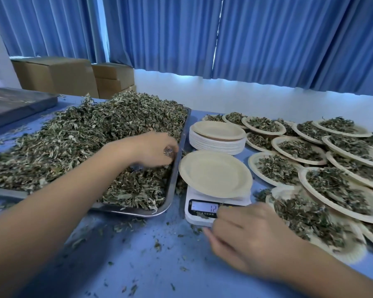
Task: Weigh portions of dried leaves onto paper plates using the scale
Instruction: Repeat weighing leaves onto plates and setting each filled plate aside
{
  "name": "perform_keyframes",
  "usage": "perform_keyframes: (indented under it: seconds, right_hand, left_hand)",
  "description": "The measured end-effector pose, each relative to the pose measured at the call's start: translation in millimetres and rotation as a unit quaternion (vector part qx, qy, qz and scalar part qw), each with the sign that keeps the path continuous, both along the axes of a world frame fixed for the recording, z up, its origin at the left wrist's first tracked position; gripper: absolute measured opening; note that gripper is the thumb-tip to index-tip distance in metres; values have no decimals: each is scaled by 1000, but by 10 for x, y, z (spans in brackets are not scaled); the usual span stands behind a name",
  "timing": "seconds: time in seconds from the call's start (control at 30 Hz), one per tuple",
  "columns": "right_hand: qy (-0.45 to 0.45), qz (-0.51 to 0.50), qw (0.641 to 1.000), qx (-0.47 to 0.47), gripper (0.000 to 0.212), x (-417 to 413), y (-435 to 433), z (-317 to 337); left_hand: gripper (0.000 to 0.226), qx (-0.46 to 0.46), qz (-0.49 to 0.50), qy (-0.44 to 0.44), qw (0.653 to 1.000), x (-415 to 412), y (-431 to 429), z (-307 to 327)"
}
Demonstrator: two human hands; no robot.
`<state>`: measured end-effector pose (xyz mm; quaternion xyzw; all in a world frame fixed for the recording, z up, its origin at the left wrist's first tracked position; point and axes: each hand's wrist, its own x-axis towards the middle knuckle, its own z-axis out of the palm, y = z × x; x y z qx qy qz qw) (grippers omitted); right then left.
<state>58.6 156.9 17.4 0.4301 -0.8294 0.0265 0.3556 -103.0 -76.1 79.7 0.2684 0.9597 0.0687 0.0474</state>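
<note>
A big heap of dried leaves [84,134] fills a metal tray [170,190] on the left. My left hand [151,149] reaches into the heap near the tray's right rim, its fingers curled down around a clump of leaves. An empty paper plate [215,173] sits on a white scale [194,218] whose lit display is partly covered. My right hand [246,237] rests at the scale's front right corner, fingertips on the panel beside the display. A stack of empty plates [218,134] stands behind the scale.
Several filled paper plates [323,175] overlap across the right side of the blue table [155,265]. Loose leaf crumbs lie scattered at the front. A second metal tray [15,104] sits at far left, cardboard boxes [58,74] and blue curtains behind.
</note>
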Motion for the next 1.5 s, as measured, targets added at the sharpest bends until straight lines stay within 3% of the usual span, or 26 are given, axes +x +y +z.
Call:
perform_keyframes:
  seconds: [0.07, 0.1, 0.23, 0.33, 0.47, 0.57, 0.67, 0.73, 0.77, 0.87, 0.97, 1.07, 1.13, 1.2, 1.27, 1.4, 1.5]
  right_hand:
    - [-42, 18, 999, 14, 41, -6, -83, -113]
    - [-59, 22, 998, 22, 41, -10, -111, -166]
    - [-122, 39, 991, 46, 42, -9, -128, -248]
    - [-166, 39, 985, 39, 42, 5, -97, -249]
    - [-202, 30, 978, 49, 43, 3, -97, -253]
    - [-211, 21, 976, 49, 43, 3, -100, -245]
    - [-226, 17, 973, 47, 43, 17, -108, -236]
    - [-235, 15, 971, 44, 44, 21, -111, -229]
    - [-237, 14, 971, 42, 44, 22, -114, -226]
    - [-235, 9, 971, 47, 43, 27, -122, -216]
    - [-234, 7, 971, 49, 43, 27, -119, -218]
    - [-233, 10, 971, 46, 43, 26, -115, -229]
    - [-230, 10, 972, 44, 43, 25, -114, -236]
    - [-228, 12, 973, 45, 42, 15, -111, -232]
    - [-225, 13, 973, 46, 40, 15, -112, -225]
    - [-224, 14, 974, 42, 41, 19, -118, -233]
    - [-215, 6, 976, 44, 43, 16, -110, -227]
  left_hand:
    - [58, -120, 8, -93, 988, -89, 2, -30]
    - [67, -137, 11, -114, 984, -129, 15, -54]
    - [92, -78, 64, -145, 984, -295, 46, -109]
    - [107, 19, 71, -207, 976, -373, 41, -130]
    - [93, -13, 39, -124, 991, -411, 42, -149]
    - [69, -3, 98, -106, 990, -459, 16, -206]
    - [94, 41, 144, -73, 986, -490, 10, -241]
    - [118, 39, 114, -78, 990, -514, 24, -265]
    - [117, 27, 92, -92, 991, -516, 37, -279]
    - [82, -32, 40, -128, 990, -480, 89, -304]
    - [62, -43, 30, -130, 990, -378, 95, -220]
    - [24, -54, 1, -122, 991, -293, 37, -56]
    - [37, -83, -7, -175, 981, -195, -41, 85]
    - [81, -118, -4, -234, 965, -88, -128, 226]
    - [101, -125, -16, -263, 956, -8, -175, 275]
    - [88, -172, -43, -178, 968, 88, -163, 49]
    - [71, -128, -67, -111, 983, 122, -192, -239]
